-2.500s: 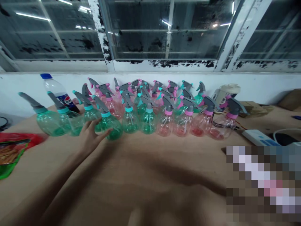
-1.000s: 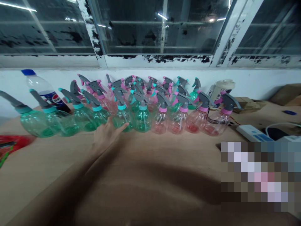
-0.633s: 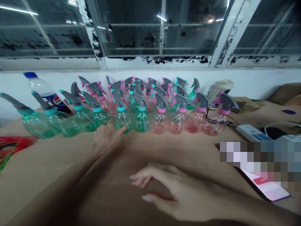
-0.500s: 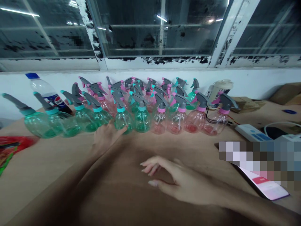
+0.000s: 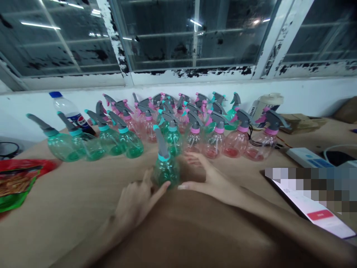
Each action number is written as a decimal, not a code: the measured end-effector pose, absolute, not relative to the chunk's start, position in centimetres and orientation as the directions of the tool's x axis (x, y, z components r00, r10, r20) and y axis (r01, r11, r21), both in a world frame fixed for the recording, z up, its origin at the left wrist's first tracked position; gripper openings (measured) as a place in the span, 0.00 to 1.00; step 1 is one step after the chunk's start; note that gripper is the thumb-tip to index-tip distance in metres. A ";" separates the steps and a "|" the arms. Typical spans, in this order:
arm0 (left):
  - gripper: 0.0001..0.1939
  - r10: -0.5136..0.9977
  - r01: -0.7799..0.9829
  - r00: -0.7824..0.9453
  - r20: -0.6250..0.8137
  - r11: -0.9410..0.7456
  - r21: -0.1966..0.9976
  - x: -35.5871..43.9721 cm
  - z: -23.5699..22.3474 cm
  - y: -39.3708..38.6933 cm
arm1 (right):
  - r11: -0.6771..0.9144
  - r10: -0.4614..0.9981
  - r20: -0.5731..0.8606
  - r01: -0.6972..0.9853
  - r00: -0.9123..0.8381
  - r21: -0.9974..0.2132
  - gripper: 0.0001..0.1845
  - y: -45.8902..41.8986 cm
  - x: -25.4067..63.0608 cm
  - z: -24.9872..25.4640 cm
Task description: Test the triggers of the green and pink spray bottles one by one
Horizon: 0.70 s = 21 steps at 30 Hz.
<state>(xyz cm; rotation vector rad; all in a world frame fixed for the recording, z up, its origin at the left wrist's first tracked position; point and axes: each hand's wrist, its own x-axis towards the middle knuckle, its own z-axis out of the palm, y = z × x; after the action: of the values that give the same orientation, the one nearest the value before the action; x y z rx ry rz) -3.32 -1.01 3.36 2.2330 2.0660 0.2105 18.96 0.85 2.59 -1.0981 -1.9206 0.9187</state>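
A green see-through spray bottle with a teal collar and grey trigger head stands tilted in front of the bottle row. My left hand grips its lower left side, thumb across the front and fingers behind. Just to its right is my right hand, open, thumb and fingers apart with a small gap to the bottle. Behind stand green spray bottles on the left and pink spray bottles on the right, with several more farther back against the wall.
A cola bottle with a blue cap stands at the back left, near a red and green food packet. To the right are a white cup, brown cardboard, a white power strip and a lit phone.
My left hand has drawn one green spray bottle out of the front row toward me. My right hand has moved up and forward to that bottle's right side, opening wider.
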 end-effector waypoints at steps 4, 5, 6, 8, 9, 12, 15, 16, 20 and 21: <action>0.32 0.982 0.975 0.187 -0.018 -0.184 0.123 -0.3 2.7 -2.2 | 0.403 0.899 0.301 0.333 -0.317 -0.853 0.50 0.4 18.2 3.6; 0.33 0.976 0.973 0.216 -0.027 -0.213 0.093 0.5 2.6 -2.3 | 0.414 0.899 0.331 0.307 -0.288 -0.857 0.49 0.3 18.0 3.8; 0.34 0.970 0.969 0.242 -0.030 -0.240 0.062 1.2 2.4 -2.3 | 0.422 0.900 0.358 0.286 -0.249 -0.860 0.47 0.3 18.0 3.9; 0.33 0.956 0.956 0.294 -0.011 -0.294 0.015 2.6 2.1 -2.4 | 0.414 0.910 0.389 0.279 -0.143 -0.866 0.39 0.4 18.0 3.9; 0.32 0.948 0.948 0.317 0.007 -0.317 -0.002 3.2 1.9 -2.4 | 0.402 0.915 0.394 0.287 -0.088 -0.869 0.34 0.6 18.2 3.8; 0.29 0.923 0.924 0.381 0.049 -0.380 -0.034 4.3 1.1 -2.4 | 0.383 0.916 0.402 0.292 0.004 -0.876 0.19 1.1 19.1 3.3; 0.28 0.902 0.904 0.426 0.063 -0.425 -0.038 4.7 0.8 -2.3 | 0.372 0.923 0.384 0.270 -0.011 -0.888 0.11 1.6 20.4 3.0; 0.28 0.900 0.902 0.433 0.061 -0.432 -0.029 4.8 0.8 -2.3 | 0.365 0.928 0.370 0.258 -0.032 -0.894 0.09 1.7 20.8 2.9; 0.26 0.896 0.894 0.443 0.044 -0.445 0.057 4.3 1.1 -2.1 | 0.376 0.926 0.357 0.247 -0.120 -0.893 0.13 1.7 21.7 3.3; 0.25 0.893 0.889 0.449 0.042 -0.451 0.082 4.1 1.2 -2.0 | 0.383 0.924 0.360 0.282 -0.133 -0.880 0.13 1.7 21.8 3.5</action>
<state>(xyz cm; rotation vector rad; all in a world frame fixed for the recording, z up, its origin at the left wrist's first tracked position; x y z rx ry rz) 4.11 -1.99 1.15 2.6329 1.6199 0.1217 21.84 1.70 3.49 -1.0857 -1.6455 0.8062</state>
